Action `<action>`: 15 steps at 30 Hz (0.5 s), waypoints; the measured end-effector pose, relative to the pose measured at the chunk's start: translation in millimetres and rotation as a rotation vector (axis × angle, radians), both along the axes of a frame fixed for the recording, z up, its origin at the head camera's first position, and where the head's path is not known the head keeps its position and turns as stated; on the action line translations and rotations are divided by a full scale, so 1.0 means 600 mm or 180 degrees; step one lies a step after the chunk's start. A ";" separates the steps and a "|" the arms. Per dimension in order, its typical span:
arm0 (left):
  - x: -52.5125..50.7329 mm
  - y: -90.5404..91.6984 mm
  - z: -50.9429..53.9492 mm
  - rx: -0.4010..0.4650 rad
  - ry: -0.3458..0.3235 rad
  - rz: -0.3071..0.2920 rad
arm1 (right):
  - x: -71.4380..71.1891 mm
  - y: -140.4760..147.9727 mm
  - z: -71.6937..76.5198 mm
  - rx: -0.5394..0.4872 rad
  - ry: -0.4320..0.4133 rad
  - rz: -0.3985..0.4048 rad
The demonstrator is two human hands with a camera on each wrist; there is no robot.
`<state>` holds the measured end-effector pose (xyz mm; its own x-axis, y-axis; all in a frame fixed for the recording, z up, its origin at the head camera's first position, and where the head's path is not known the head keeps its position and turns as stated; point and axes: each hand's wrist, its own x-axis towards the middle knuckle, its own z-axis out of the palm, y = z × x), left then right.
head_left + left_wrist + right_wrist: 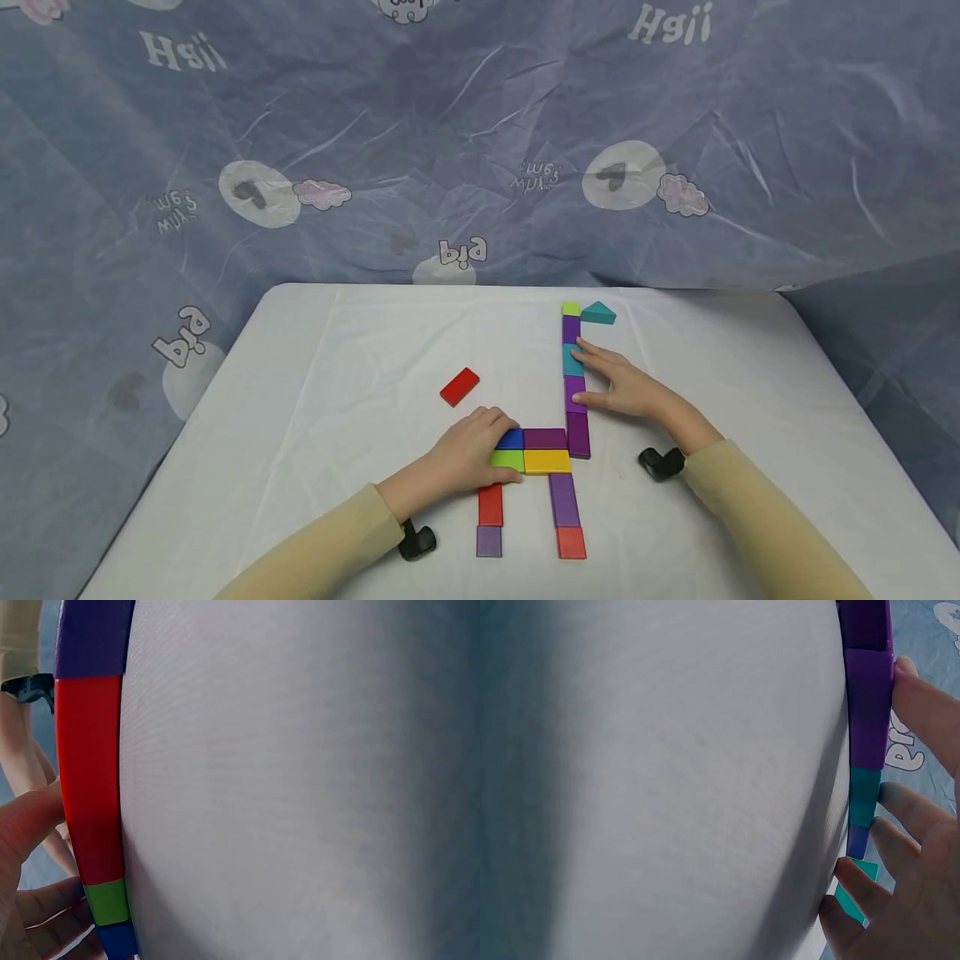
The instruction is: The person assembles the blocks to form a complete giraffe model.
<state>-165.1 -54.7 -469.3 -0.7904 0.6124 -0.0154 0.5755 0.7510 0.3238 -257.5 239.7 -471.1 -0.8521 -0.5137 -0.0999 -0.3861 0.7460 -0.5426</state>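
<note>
My left hand [468, 454] bends round the left end of a flat block arrangement. Its fingertips lie at the far edge of a blue block [512, 439] and its thumb at the near edge of a green block [508, 461]. A purple block [545, 438] and a yellow block [547, 462] adjoin these. With fingers fairly straight, my right hand [630, 385] touches a column of blocks, its thumb on a purple block [575, 388] and fingertips at a teal block [572, 362]. In the right wrist view, the fingers [896, 847] spread beside that column.
A red block [459, 387] lies apart on the white table [360, 358]. A teal triangle [598, 314] sits by the column's lime top block [571, 308]. Two legs of blocks extend nearer: red [491, 506] over lilac [489, 542], and purple [564, 500] over orange-red [571, 542].
</note>
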 end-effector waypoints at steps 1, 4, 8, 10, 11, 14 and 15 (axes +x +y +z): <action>0.000 0.000 0.000 0.0005 -0.0004 -0.0002 | -0.001 0.000 0.001 0.0000 0.0003 0.0003; 0.000 -0.001 0.003 0.0039 -0.0046 0.0031 | -0.002 0.001 0.001 0.0005 0.0025 0.0007; -0.008 -0.016 0.014 0.0269 -0.0030 0.0325 | -0.002 0.002 -0.001 0.0020 -0.0008 -0.0004; -0.019 -0.029 0.020 0.0509 0.0093 0.0654 | -0.001 0.001 -0.002 0.0026 -0.0037 -0.0012; -0.027 -0.036 0.023 0.0622 0.0166 0.0856 | 0.000 0.000 -0.002 0.0030 -0.0047 -0.0013; -0.053 -0.058 0.026 0.0854 0.0238 0.1456 | 0.001 0.000 -0.001 0.0051 -0.0029 -0.0021; -0.062 -0.064 0.026 0.0867 0.0183 0.1615 | 0.001 0.000 0.000 0.0055 -0.0017 -0.0025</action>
<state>-202.2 -93.2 -453.9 -0.9811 0.1324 0.1414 0.1876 0.8314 0.5231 -256.9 239.7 -470.9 -0.8556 -0.5051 -0.1132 -0.3773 0.7582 -0.5317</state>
